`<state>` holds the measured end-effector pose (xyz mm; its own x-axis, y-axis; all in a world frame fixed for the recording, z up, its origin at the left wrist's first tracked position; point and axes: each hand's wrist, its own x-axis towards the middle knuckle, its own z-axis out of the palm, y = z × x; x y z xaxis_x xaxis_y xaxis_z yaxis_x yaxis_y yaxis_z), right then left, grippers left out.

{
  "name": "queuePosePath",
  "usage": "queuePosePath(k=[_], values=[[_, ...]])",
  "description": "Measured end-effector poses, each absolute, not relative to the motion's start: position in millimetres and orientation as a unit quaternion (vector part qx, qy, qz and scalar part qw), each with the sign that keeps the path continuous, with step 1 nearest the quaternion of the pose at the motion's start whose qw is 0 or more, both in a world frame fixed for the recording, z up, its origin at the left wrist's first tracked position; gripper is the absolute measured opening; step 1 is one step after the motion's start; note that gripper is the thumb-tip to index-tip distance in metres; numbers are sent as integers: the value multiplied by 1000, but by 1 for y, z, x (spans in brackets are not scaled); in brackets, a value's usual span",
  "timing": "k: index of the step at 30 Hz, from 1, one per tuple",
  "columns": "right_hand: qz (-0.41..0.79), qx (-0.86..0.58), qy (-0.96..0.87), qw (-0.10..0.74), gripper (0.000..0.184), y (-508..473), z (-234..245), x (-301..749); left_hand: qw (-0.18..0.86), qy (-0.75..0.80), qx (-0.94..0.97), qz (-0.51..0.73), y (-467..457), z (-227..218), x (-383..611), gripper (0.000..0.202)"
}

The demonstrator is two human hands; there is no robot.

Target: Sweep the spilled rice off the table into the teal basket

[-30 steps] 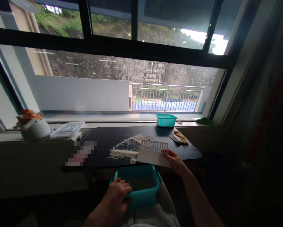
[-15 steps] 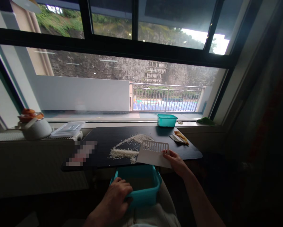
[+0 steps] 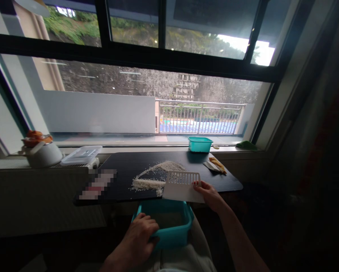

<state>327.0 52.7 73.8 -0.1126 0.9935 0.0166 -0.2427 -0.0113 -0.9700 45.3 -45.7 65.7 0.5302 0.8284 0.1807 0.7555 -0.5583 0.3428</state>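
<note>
My right hand [image 3: 210, 193] grips the right edge of a white slotted plastic scraper [image 3: 181, 187], which stands tilted on the black table [image 3: 129, 164] near its front edge. White rice [image 3: 149, 181] lies spread in a heap and a trail just left of the scraper. My left hand [image 3: 139, 236] is closed on the near left rim of a teal plastic basket [image 3: 173, 223], held on my lap just below the table's front edge. Some rice shows inside that basket.
A second small teal basket [image 3: 199, 144] stands at the table's far edge by the windowsill. A yellow and white wrapper [image 3: 214, 164] lies at the right. A clear lidded box [image 3: 81, 155] and a white pot with an orange top [image 3: 41, 149] sit on the left ledge.
The scraper and my right hand have slid slightly nearer the table's front edge. My left hand and the basket have stayed put.
</note>
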Motion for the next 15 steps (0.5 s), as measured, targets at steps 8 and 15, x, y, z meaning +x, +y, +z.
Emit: queuePosePath(k=[8, 15], values=[[559, -410, -452, 561, 37, 66, 73, 319, 109, 457, 868, 162, -46, 69, 46, 8], [570, -401, -465, 546, 37, 67, 74, 302, 117, 459, 867, 153, -47, 71, 45, 9]])
